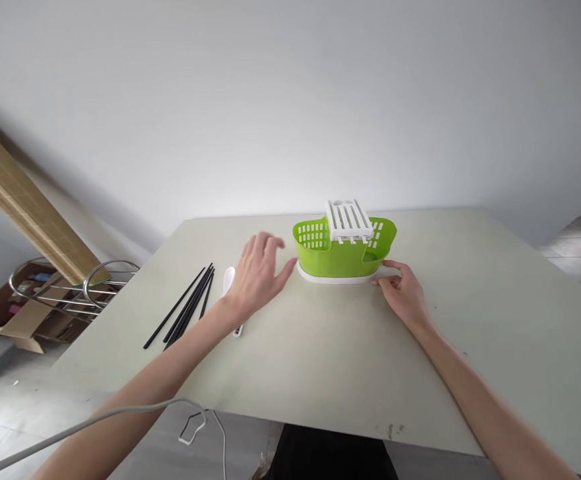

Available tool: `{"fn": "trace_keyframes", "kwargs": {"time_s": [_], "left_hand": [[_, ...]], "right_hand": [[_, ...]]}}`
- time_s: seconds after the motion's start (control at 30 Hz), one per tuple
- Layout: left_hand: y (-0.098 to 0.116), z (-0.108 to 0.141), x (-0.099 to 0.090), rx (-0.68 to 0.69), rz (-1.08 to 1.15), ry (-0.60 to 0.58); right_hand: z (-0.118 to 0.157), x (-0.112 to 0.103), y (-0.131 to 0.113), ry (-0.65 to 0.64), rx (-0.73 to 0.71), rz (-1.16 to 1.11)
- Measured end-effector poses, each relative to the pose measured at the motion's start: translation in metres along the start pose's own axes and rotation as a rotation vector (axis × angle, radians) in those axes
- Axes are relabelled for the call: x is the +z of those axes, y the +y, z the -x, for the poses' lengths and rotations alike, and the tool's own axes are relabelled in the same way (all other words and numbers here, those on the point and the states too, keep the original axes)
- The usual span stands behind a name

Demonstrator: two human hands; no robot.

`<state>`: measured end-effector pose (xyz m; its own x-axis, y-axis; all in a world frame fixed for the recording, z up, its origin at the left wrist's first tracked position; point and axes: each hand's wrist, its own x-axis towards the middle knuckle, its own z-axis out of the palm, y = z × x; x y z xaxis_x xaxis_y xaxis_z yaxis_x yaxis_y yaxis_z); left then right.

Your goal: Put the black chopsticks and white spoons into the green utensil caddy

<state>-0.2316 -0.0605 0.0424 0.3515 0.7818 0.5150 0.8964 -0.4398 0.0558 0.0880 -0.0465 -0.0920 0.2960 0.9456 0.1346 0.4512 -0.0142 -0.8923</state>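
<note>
A green utensil holder (339, 262) with slotted ends stands upright on a white base tray (331, 281), towards the back of the table. Across its middle sits a white slotted rack (349, 220) with small hooks along the front. My right hand (403, 291) grips the right end of the base tray, thumb and fingers at its edge. Just left of the holder, my left hand (260, 272) is raised with fingers spread and holds nothing. Beneath and behind it lies a white spoon (229, 278), partly covered by the hand and wrist. Several black chopsticks (190, 303) lie left of the spoon, partly hidden by my left forearm.
The pale table (330, 360) backs onto a white wall (290, 107). Off its left side are a metal rack (90, 293), an open cardboard box (25, 327) and a leaning long board (30, 187). A grey cable (95, 418) crosses my left forearm.
</note>
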Motion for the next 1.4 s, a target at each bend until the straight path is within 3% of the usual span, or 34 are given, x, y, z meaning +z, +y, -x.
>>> {"fn": "trace_keyframes", "kwargs": {"time_s": [0.07,0.13,0.23,0.37,0.63,0.9,1.03,1.17,1.4], "left_hand": [[0.027,-0.024,-0.002,0.137,0.083,0.151],[0.051,-0.048,-0.002,0.235,0.094,0.176],[0.069,-0.073,0.005,0.32,0.046,0.083],[0.063,-0.083,0.015,0.3,-0.011,-0.068],[0.012,-0.085,0.007,0.238,-0.061,-0.171],[-0.093,-0.09,-0.02,0.07,-0.188,-0.33],[-0.134,-0.086,-0.035,0.015,-0.246,-0.383],[-0.156,-0.078,-0.045,-0.042,-0.297,-0.399],[-0.173,-0.067,-0.05,-0.098,-0.34,-0.342]], "right_hand": [[0.001,0.0,-0.001,0.0,-0.001,-0.007],[0.001,-0.001,-0.003,-0.007,0.012,-0.018],[0.002,-0.002,-0.006,-0.022,0.022,-0.028],[0.001,-0.001,-0.01,-0.073,-0.019,0.006],[0.004,0.001,-0.012,-0.129,-0.099,0.058],[0.006,0.001,-0.014,-0.155,-0.045,0.035],[0.005,0.001,-0.013,-0.149,-0.051,0.039],[0.005,0.002,-0.013,-0.142,-0.055,0.036],[0.005,0.001,-0.013,-0.152,-0.056,0.04]]}}
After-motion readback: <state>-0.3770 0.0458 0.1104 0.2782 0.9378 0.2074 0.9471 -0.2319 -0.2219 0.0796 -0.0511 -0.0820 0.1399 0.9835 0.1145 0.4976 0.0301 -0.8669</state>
